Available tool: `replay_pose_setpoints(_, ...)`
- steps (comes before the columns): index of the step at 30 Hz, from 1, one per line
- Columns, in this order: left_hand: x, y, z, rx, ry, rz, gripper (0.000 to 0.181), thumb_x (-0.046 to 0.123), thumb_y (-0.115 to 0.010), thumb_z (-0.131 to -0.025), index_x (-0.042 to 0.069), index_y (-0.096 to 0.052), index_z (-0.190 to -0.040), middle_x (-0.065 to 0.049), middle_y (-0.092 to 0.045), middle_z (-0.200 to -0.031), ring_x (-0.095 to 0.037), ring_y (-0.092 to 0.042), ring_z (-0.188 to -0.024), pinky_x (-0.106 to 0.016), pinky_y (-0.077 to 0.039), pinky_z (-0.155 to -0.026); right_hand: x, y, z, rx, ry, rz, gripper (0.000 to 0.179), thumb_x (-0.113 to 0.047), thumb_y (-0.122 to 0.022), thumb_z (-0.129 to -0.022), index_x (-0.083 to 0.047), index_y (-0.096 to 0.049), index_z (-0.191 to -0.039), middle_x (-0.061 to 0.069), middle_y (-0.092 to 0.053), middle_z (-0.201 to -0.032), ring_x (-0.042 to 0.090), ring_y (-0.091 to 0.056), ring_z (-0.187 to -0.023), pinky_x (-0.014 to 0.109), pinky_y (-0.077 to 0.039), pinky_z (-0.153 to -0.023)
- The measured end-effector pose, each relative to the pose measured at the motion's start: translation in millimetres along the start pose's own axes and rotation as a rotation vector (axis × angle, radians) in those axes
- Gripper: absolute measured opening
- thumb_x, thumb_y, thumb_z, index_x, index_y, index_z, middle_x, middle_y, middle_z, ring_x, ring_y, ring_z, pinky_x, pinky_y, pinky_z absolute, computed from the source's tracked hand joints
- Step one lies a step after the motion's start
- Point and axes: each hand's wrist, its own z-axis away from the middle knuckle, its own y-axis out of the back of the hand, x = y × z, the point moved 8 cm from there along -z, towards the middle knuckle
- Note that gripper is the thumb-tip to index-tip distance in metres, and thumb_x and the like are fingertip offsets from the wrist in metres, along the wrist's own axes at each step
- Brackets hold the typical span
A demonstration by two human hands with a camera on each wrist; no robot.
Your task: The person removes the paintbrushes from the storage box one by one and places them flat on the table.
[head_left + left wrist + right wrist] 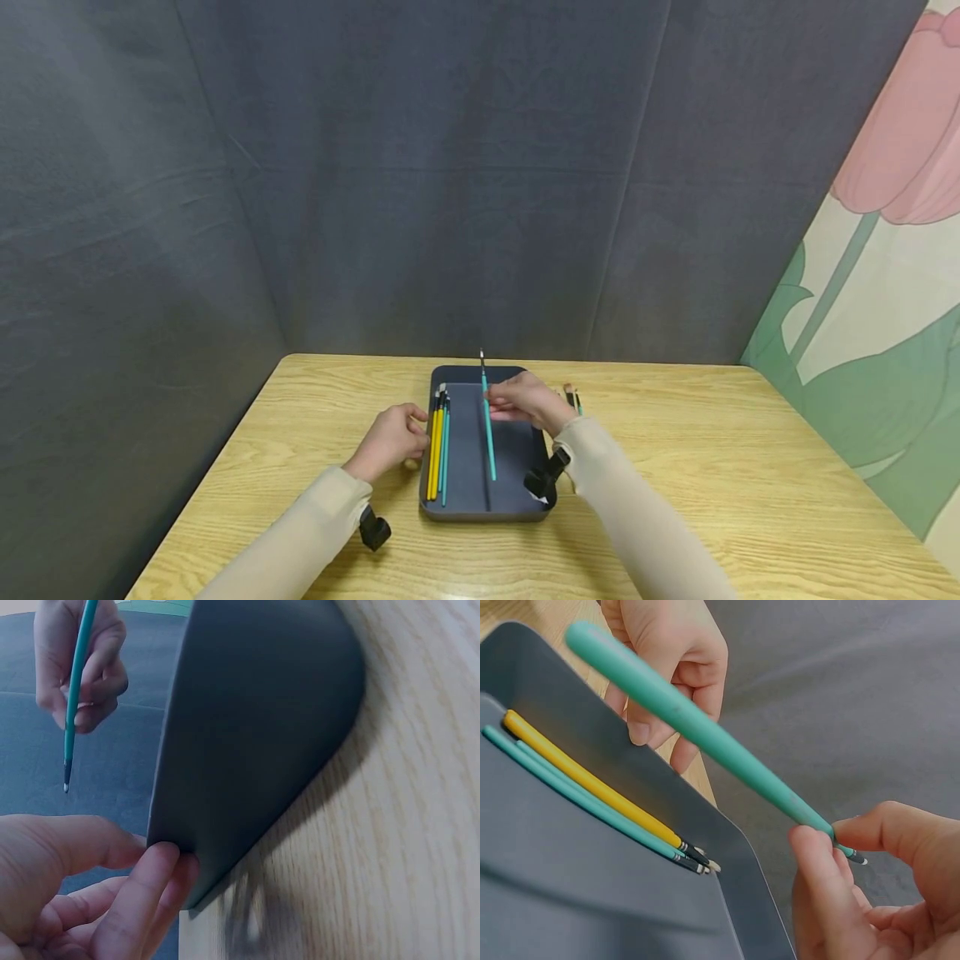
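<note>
Nearest, at the left rim of the dark tray [480,517], pinched by the left hand [393,437], then on to the teal brush [705,735] above it, clamped between right hand [528,400] thumb and fingers, probably light, stiff and slick, best taken by the handle, clear of delicate bristles [67,786] at the far tip.

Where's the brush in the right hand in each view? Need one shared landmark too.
Head: brush in the lower middle, nearly upright, held by the right hand over the tray.
Left wrist: brush at upper left, steep, thin tip lowest.
Right wrist: brush runs diagonally, thick end upper left, thin end lower right.
Shared landmark: the dark tray, in all three views.
</note>
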Motion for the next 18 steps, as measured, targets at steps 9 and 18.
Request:
replay_pose_setpoints(9,1.8,-0.3,0.4,-0.002,0.008,0.007,0.036,-0.006,-0.064,-0.077,-0.006,-0.061,-0.113,-0.010,-0.063,-0.080,-0.015,-0.063,-0.064,-0.028,-0.060,-0.062,8,20,10.3,0.005,0.011,0.011,0.041,-0.006,-0.052,-0.093,0.021,-0.050,-0.124,0.004,-0.063,-0.080,0.006,-0.065,-0.068,0.020,-0.059,-0.072)
replay_pose_setpoints(18,2.1,-0.7,0.3,-0.001,0.009,0.004,0.036,-0.006,-0.064,-0.077,-0.007,-0.061,-0.113,-0.011,-0.063,-0.081,-0.015,-0.064,-0.065,-0.028,-0.060,-0.062,14,48,24.1,-0.019,0.056,-0.017,0.039,-0.002,-0.049,-0.094,0.023,-0.047,-0.123,0.003,-0.064,-0.081,0.005,-0.064,-0.070,0.018,-0.059,-0.071)
